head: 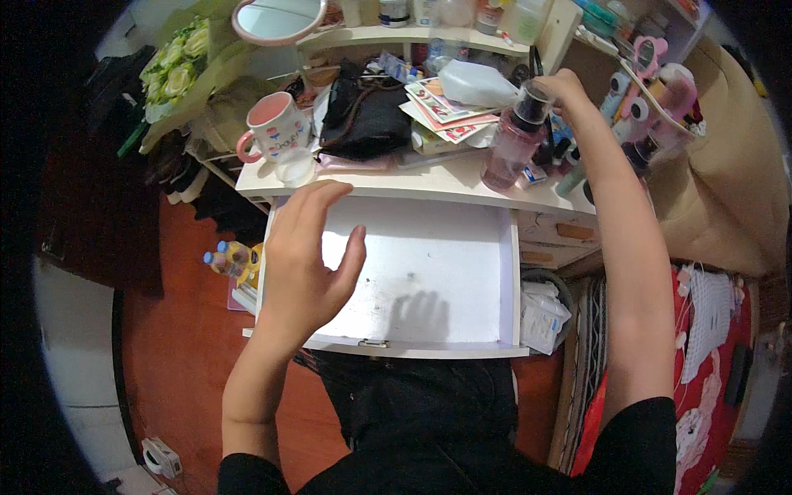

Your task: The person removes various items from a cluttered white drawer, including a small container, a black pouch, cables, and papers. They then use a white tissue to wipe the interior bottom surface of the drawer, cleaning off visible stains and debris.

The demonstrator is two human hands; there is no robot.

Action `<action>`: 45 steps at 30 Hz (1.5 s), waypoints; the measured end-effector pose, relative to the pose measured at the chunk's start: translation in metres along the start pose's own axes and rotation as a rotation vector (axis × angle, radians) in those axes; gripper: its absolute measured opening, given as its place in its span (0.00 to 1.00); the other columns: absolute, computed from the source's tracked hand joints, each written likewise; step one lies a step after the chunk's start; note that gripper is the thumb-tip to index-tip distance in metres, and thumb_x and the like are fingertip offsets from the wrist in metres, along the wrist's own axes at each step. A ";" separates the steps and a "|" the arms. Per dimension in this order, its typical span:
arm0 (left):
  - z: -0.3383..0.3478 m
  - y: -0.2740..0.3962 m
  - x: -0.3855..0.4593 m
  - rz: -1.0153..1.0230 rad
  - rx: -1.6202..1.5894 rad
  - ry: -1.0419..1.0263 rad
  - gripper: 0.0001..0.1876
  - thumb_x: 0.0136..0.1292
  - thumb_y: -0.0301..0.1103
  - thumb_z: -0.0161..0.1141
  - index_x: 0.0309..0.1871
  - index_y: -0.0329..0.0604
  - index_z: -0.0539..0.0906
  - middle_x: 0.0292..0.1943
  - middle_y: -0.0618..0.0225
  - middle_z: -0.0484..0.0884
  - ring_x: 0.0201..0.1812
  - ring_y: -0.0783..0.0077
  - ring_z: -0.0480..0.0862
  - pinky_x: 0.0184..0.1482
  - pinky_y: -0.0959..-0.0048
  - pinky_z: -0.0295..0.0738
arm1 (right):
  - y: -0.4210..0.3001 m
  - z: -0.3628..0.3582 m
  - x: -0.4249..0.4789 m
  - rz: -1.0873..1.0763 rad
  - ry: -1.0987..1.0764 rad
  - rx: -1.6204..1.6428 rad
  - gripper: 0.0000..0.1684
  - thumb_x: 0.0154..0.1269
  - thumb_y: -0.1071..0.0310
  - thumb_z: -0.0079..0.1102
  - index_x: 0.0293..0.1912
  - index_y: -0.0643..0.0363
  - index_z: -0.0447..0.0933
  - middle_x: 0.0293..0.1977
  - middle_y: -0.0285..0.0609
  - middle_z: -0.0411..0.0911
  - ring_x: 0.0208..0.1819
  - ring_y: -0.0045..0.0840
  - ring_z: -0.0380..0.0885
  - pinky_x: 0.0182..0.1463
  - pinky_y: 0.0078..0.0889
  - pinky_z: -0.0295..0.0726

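My left hand [304, 263] hovers over the left side of a pulled-out white drawer [427, 235], thumb and fingers apart and holding nothing. Specks mark the drawer floor, where a hand's shadow falls. My right hand [564, 91] reaches to the back right of the white dressing table [445, 192], beside a pink bottle with a black cap [512, 148]. A thin black item [534, 62] rises by its fingers; whether they grip it is unclear. Left of the bottle lie printed cards [436, 111], a white plastic packet [476, 83] and a black pouch [362, 117].
A mug with a pink handle [277, 127] and a small clear dish [296, 167] stand near the table's left edge. Behind are a round mirror [278, 18] and a shelf of jars [393, 12]. A waste bin [560, 291] sits right of the drawer.
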State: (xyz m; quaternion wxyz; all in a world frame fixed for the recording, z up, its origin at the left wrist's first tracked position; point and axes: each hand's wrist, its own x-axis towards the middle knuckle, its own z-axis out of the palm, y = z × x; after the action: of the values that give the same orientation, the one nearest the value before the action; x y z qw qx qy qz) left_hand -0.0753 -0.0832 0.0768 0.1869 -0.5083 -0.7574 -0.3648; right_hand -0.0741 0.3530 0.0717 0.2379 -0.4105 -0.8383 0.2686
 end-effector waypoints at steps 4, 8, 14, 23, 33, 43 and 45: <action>0.004 -0.002 -0.004 -0.005 -0.002 -0.025 0.19 0.51 0.24 0.61 0.48 0.36 0.74 0.42 0.54 0.77 0.44 0.54 0.78 0.46 0.65 0.71 | -0.009 -0.021 -0.026 -0.015 -0.096 0.125 0.12 0.54 0.63 0.60 0.30 0.63 0.75 0.23 0.37 0.73 0.22 0.18 0.69 0.22 0.21 0.66; 0.005 -0.005 -0.013 0.000 0.060 -0.054 0.16 0.51 0.22 0.60 0.45 0.34 0.76 0.42 0.54 0.78 0.46 0.55 0.79 0.50 0.67 0.71 | -0.015 -0.062 -0.093 -0.224 -0.049 0.232 0.20 0.59 0.61 0.59 0.44 0.68 0.76 0.35 0.41 0.78 0.37 0.20 0.76 0.41 0.19 0.74; 0.008 -0.018 -0.041 -0.045 0.033 -0.149 0.15 0.52 0.17 0.57 0.46 0.32 0.76 0.45 0.53 0.79 0.50 0.59 0.79 0.54 0.67 0.69 | 0.108 -0.105 -0.303 -0.134 -0.172 0.835 0.20 0.65 0.62 0.55 0.49 0.69 0.74 0.42 0.48 0.79 0.41 0.26 0.80 0.47 0.25 0.78; 0.016 -0.034 -0.050 -0.020 0.100 -0.266 0.12 0.56 0.17 0.55 0.45 0.34 0.76 0.42 0.56 0.78 0.45 0.60 0.79 0.50 0.68 0.70 | 0.473 -0.121 -0.435 0.984 0.674 -0.408 0.32 0.51 0.52 0.62 0.49 0.69 0.74 0.48 0.60 0.75 0.46 0.51 0.76 0.51 0.43 0.75; 0.018 -0.042 -0.068 -0.094 0.277 -0.482 0.11 0.52 0.20 0.58 0.40 0.35 0.75 0.38 0.56 0.79 0.41 0.54 0.78 0.44 0.63 0.71 | 0.663 -0.158 -0.422 1.207 0.611 -0.010 0.33 0.50 0.53 0.69 0.46 0.72 0.73 0.41 0.50 0.78 0.41 0.34 0.78 0.42 0.36 0.78; 0.000 -0.004 -0.065 -0.205 0.240 -0.538 0.11 0.53 0.21 0.59 0.41 0.36 0.77 0.37 0.54 0.80 0.41 0.53 0.80 0.43 0.62 0.74 | 0.408 -0.124 -0.470 0.536 0.808 0.985 0.36 0.58 0.60 0.59 0.60 0.71 0.61 0.55 0.52 0.68 0.57 0.38 0.68 0.62 0.39 0.66; 0.014 0.023 -0.058 -0.225 -0.035 -0.629 0.13 0.52 0.20 0.58 0.43 0.35 0.77 0.41 0.53 0.80 0.44 0.54 0.80 0.48 0.63 0.74 | 0.358 -0.109 -0.480 0.238 0.385 1.199 0.40 0.56 0.57 0.61 0.61 0.70 0.59 0.56 0.52 0.67 0.56 0.41 0.68 0.64 0.41 0.63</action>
State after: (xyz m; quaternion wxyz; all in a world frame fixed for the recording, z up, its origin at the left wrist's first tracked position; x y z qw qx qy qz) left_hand -0.0294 -0.1049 0.0377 -0.1065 -0.5122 -0.8230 -0.2213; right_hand 0.4577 0.1750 -0.1636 0.5412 -0.3375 -0.4333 0.6368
